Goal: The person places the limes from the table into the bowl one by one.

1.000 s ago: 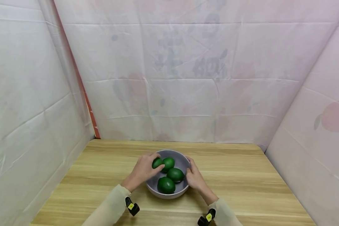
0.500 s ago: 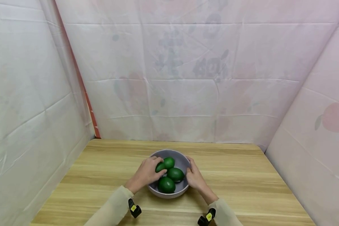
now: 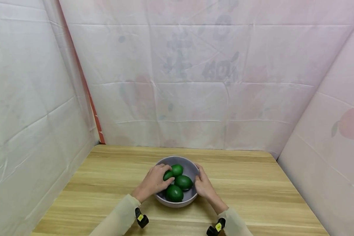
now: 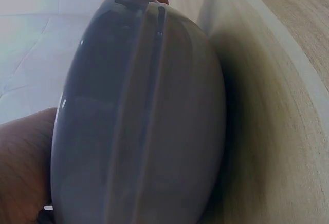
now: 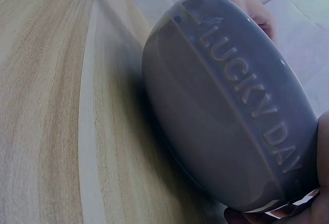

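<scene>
A grey bowl [image 3: 175,204] stands on the wooden table with several glossy dark green oval fruits in it. My left hand [image 3: 154,182] reaches over the bowl's left rim, thumb and fingers round the leftmost green fruit [image 3: 167,175], which it partly hides. Beside that lie another fruit [image 3: 177,169], one at the right [image 3: 183,182] and one nearest me [image 3: 174,193]. At the right rim, my right hand [image 3: 204,186] grips the bowl, thumb inside. Raised "LUCKY DAY" lettering marks the bowl's side [image 5: 221,100] in the right wrist view; both wrist views hide the fruits.
The wooden table [image 3: 247,196] extends around the bowl on all sides. Pale printed cloth [image 3: 194,98] hangs behind it and at both sides. Black wrist cameras [image 3: 142,218] sit on both wrists.
My left hand has moved slightly right and further into the bowl with the leftmost green fruit, which now sits lower. My right hand stays on the rim.
</scene>
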{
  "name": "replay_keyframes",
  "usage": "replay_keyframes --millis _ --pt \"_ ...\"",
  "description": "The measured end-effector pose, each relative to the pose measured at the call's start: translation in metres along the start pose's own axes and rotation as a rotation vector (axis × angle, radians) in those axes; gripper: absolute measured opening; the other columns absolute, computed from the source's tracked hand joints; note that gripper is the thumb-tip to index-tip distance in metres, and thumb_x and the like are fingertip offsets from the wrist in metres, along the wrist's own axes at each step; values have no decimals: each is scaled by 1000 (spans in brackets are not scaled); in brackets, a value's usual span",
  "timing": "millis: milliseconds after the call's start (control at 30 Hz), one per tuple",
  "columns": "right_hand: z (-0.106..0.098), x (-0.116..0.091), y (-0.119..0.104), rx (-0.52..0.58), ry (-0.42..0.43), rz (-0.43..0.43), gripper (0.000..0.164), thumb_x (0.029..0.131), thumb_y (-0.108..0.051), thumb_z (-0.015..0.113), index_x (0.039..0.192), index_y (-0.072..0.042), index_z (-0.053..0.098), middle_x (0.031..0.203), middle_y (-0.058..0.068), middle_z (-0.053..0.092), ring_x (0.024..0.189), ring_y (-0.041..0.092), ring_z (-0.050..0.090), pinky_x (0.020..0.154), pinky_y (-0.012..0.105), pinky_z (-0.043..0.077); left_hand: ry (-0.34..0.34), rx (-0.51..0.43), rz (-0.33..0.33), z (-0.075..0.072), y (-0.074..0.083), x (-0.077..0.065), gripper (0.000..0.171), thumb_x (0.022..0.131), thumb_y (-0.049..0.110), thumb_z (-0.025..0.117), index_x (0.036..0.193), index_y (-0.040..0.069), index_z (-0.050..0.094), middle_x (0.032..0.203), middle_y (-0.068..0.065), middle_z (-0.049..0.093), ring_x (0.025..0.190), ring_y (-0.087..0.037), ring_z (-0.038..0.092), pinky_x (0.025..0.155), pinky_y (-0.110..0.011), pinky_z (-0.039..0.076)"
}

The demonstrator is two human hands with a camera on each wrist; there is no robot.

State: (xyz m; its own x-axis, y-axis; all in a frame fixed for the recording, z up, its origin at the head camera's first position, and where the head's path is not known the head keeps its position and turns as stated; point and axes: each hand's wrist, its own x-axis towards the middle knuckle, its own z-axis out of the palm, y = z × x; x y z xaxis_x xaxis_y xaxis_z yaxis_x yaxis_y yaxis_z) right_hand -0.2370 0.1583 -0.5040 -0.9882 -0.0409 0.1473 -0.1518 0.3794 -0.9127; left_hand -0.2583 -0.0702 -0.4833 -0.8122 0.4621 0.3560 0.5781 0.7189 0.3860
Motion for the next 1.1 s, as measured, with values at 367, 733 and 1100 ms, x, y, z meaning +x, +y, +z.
replay_keyframes --millis 367,733,1100 --pt "-1 -1 -4 6 -21 -8 50 100 7 31 150 2 37 156 29 41 148 48 34 122 65 25 25 -16 -7 0 3 -4 22 95 24 70 110 9 74 107 -9 73 97 -22 72 82 -38 61" --pt "1 -1 -2 -6 -34 26 52 101 6 30 151 -1 36 157 27 40 149 47 33 123 64 25 70 -38 -4 3 1 -6 18 95 19 68 108 8 73 102 -8 72 91 -24 71 76 -34 60" --pt "-7 0 -8 -43 -62 90 48 104 -7 39 152 -5 38 158 26 40 148 45 36 122 64 28 132 -59 -19 -1 1 -4 20 95 18 69 112 8 71 108 -10 73 93 -23 71 75 -36 60"
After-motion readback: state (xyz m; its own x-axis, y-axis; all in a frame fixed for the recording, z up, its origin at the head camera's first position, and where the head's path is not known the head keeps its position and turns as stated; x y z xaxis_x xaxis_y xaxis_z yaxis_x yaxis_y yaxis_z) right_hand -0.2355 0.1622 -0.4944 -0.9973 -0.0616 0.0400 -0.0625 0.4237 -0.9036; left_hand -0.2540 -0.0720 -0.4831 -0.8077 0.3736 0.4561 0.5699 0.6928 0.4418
